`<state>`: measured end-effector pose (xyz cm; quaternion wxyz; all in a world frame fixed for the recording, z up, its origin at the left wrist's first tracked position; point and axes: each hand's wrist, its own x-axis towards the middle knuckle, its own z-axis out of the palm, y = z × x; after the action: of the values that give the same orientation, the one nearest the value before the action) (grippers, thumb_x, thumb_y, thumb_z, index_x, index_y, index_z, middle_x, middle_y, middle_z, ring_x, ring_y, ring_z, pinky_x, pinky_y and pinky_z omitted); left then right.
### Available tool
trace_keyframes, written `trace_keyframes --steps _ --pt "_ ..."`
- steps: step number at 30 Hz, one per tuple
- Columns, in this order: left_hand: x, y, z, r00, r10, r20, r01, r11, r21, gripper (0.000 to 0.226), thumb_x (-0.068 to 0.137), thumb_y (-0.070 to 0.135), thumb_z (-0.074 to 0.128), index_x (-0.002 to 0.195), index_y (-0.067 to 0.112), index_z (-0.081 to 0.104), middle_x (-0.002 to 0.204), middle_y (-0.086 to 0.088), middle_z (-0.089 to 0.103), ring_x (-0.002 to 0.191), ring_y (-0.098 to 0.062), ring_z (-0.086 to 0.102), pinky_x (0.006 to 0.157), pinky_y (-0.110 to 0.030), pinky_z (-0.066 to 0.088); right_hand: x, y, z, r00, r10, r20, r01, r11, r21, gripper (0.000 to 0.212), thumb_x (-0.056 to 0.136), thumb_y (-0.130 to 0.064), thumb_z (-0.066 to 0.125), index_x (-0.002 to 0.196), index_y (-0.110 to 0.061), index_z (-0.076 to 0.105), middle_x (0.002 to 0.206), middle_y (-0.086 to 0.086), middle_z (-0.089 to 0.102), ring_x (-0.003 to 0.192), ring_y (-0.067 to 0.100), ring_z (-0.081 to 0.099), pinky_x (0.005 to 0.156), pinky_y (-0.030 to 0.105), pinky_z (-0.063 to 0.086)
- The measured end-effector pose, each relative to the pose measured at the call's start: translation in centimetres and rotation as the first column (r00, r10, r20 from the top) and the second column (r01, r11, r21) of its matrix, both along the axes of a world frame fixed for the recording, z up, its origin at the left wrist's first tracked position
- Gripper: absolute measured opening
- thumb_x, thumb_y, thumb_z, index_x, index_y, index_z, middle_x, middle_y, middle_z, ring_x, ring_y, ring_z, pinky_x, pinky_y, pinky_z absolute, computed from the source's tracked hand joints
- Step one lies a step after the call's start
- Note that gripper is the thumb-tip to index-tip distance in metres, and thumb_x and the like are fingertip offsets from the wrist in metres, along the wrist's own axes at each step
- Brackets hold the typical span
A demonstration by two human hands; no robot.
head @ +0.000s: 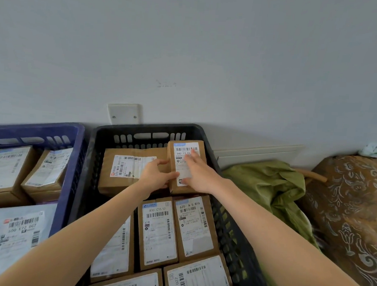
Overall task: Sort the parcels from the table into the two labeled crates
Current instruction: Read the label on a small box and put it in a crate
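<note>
My left hand grips the small parcel by its edge and my right hand lies flat on top. I'd seat it level, label up, upper centre in the black crate.

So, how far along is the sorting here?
Done: the black crate holds many boxes, and the blue crate holds several parcels. In hand: the 540 parcel, at the black crate's far end, left hand gripping its side, right hand flat on top. Left: the table is out of view, so the remainder cannot be told.
</note>
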<state>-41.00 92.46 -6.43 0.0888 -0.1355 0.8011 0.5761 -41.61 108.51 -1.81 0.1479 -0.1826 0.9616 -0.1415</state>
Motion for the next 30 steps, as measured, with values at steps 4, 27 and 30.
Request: trace_keyframes --steps 4,27,30 --pt "0.5 -0.3 -0.2 0.963 -0.134 -0.232 0.023 0.905 -0.424 0.063 0.082 0.035 0.073 0.138 0.022 0.047 0.132 -0.002 0.054 0.110 -0.016 0.055 0.088 -0.029 0.049 -1.6 -0.3 0.3 0.993 0.048 0.105 -0.056 0.996 0.074 0.095 0.088 -0.036 0.068 0.155 -0.019 0.004 0.162 0.006 -0.014 0.150 0.028 0.003 0.119 0.045 0.014" --pt "-0.7 -2.2 -1.9 0.771 -0.634 -0.055 0.261 0.394 -0.881 0.104 0.075 0.080 0.048 0.155 0.025 0.010 0.163 0.003 0.000 0.149 -0.014 -0.001 0.118 -0.037 -0.002 -4.3 -0.3 -0.8 0.985 0.052 0.163 -0.077 0.986 0.150 0.098 0.083 -0.025 0.075 0.155 -0.025 0.009 0.163 0.004 -0.007 0.149 0.031 0.006 0.118 0.045 0.018" --pt "-1.2 -2.1 -1.9 0.769 -0.638 -0.037 0.255 0.359 -0.898 0.104 0.075 0.081 0.048 0.154 0.024 0.012 0.162 0.002 0.002 0.149 -0.015 0.001 0.114 -0.035 -0.007 -4.6 -0.3 -1.1 0.982 0.036 0.185 -0.063 0.988 0.141 0.098 0.083 -0.024 0.075 0.155 -0.026 0.009 0.163 0.003 -0.007 0.149 0.031 0.006 0.118 0.045 0.018"
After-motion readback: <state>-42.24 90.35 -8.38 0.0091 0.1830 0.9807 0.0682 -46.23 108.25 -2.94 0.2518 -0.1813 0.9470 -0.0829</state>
